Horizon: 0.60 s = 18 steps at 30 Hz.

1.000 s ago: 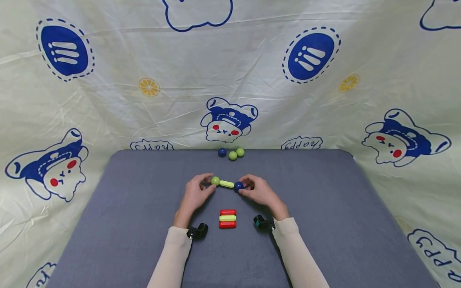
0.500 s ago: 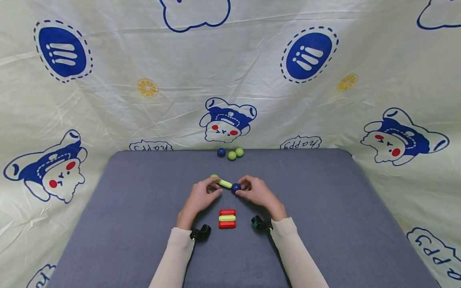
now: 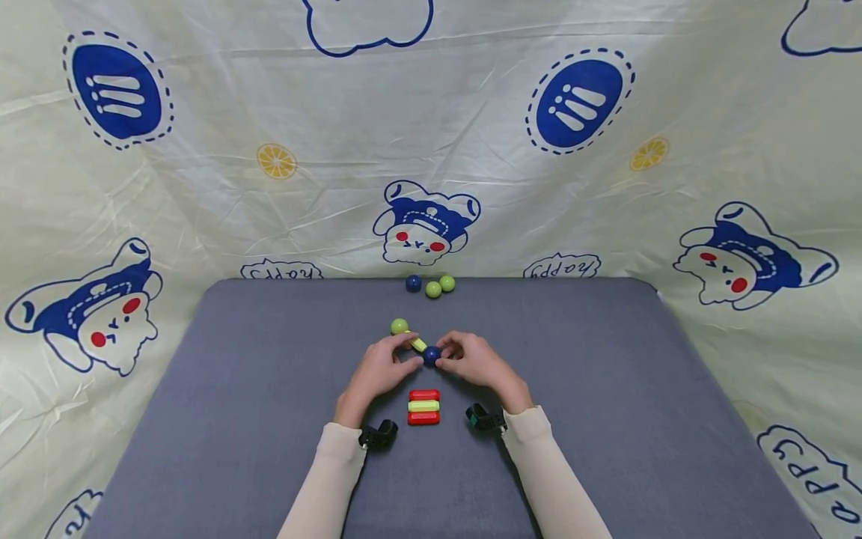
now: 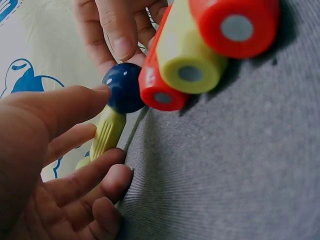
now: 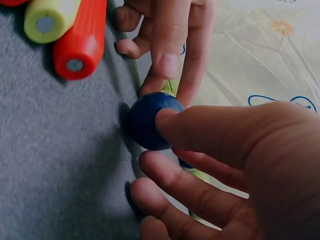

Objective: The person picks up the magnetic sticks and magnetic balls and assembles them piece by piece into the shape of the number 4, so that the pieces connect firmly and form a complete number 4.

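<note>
Printed cloth [image 3: 431, 112] behind grey table [image 3: 619, 374] — blue ball [image 3: 432, 356] pinched.

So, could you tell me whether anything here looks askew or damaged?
Nothing stands out: the three rods lie neatly side by side, the loose balls sit together at the back, and the blue ball in the right hand shows no visible damage.

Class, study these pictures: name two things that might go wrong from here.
1. With the right hand pinching the blue ball and the left hand at the yellow-green rod, uneven pulling might separate the two.
2. The three loose balls sit by the far edge of the table, so a bump might roll them off.
</note>
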Tool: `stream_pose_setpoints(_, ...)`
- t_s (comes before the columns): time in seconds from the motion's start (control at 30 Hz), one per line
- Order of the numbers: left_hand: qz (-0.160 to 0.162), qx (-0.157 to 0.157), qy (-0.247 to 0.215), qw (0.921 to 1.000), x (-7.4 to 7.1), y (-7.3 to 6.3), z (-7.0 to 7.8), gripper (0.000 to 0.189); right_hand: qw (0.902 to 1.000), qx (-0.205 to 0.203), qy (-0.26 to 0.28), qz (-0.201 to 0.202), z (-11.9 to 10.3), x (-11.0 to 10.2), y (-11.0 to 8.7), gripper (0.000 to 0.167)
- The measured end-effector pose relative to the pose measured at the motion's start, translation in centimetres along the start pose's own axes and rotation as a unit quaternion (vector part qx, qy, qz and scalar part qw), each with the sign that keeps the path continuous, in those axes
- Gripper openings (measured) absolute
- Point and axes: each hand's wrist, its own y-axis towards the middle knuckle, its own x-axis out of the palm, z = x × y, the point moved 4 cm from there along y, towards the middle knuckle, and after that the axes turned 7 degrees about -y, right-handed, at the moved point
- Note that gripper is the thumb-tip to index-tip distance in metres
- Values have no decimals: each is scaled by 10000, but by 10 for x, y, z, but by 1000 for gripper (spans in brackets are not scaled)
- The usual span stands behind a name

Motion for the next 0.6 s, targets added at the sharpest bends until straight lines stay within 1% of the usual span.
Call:
stream_pose_setpoints(0.17, -17, -72, 25, 10000, 0, 1, 0, 49, 9994, -207, 90, -260, -4, 2, 1, 24)
stream_pose_setpoints(0.33, 70, -236, 41, 9997, 1, 0, 0, 54, 9987, -337, 133, -355, -7, 6, 1, 21)
stream_pose_setpoints(0.47, 165, -368, 50, 9992, 2, -1, 0, 56, 9981, -470, 106, -394, -8, 10, 0, 22)
stream_pose_setpoints(0.6, 248, -303, 66, 9992, 2, -1, 1, 53, 9972, -628, 80, -400, -6, 7, -3, 23)
